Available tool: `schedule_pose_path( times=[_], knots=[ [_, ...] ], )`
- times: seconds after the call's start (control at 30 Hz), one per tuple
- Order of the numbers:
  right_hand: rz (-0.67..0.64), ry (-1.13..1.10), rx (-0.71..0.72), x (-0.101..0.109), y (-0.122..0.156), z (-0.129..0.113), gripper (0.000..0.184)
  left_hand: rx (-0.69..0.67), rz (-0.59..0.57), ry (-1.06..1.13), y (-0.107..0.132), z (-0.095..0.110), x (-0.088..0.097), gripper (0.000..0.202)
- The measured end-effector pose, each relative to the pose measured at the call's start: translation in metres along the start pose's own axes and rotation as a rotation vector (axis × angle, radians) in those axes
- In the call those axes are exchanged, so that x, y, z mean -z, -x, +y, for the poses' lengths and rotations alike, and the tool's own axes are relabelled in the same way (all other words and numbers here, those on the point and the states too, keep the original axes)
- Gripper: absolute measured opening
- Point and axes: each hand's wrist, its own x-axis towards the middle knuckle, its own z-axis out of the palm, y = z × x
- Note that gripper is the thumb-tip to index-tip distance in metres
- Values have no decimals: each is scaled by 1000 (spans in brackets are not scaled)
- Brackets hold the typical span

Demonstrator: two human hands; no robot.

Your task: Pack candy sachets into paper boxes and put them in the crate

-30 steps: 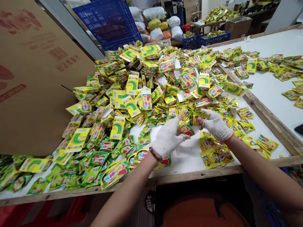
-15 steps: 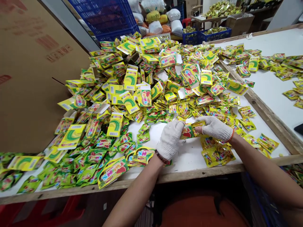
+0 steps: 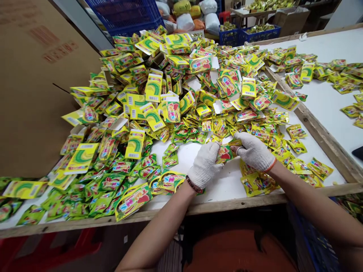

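A large cardboard sheet [image 3: 42, 94] stands tilted at the left, with a stack of blue plastic crates [image 3: 124, 15] beyond it. Farther back are stuffed white sacks [image 3: 212, 22], low blue crates [image 3: 259, 34], a red stool [image 3: 224, 16] and a small table [image 3: 255, 11] beside a cardboard box [image 3: 292, 17].

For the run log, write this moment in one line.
left hand: on foil sachet | right hand: on same sachet | beyond: yellow cartons

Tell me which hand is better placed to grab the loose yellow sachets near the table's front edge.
Probably the right hand: it sits just above the loose yellow sachets, while the left hand lies beyond the sachet between the hands.
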Motion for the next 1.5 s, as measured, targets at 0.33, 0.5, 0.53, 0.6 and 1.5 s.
schedule_pose_path(
  times=[0.33,0.5,0.53,0.6,1.5],
  knots=[
    [-125,-229,-122,12,2,-9,17,-39,86,-108,1,-3,-2,57],
    [-212,-233,-98,5,-3,-8,21,-57,14,-115,1,2,-6,62],
    [-243,-272,-115,7,-4,-8,18,-46,-2,-123,1,4,-5,62],
    [-242,-328,-181,13,-5,-8,10,-17,-17,-134,0,6,-3,61],
    [-516,530,-295,33,2,2,26,-67,-376,-70,26,1,58,27]
  ],
)
